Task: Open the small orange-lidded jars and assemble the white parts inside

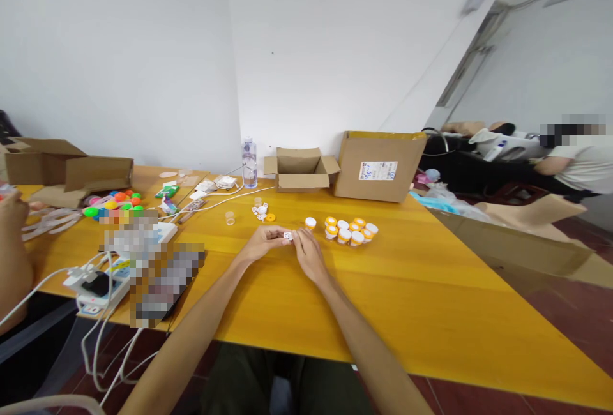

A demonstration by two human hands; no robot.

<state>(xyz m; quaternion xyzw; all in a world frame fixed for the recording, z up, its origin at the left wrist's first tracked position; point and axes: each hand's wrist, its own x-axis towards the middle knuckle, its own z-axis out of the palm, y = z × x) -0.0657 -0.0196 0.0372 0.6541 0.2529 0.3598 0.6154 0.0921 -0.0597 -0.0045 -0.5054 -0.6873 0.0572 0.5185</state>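
My left hand (263,241) and my right hand (309,250) meet over the middle of the table. Between their fingertips they pinch a small white piece with dark and reddish spots (288,236), too small to name more exactly. Just behind my hands lie several small white spotted pieces (260,212), a yellow-orange ring-shaped lid (271,218) and a small clear cup (258,202). One white-topped small tub (310,223) stands right behind my right hand. To its right is a cluster of white and orange lidded tubs (343,234).
An open carton (301,181), a large closed box (378,166) and a water bottle (249,163) stand by the wall. Leftward are a power strip (165,233) with cables, colourful balls (115,204) and another person's arm (14,255). Another person sits far right.
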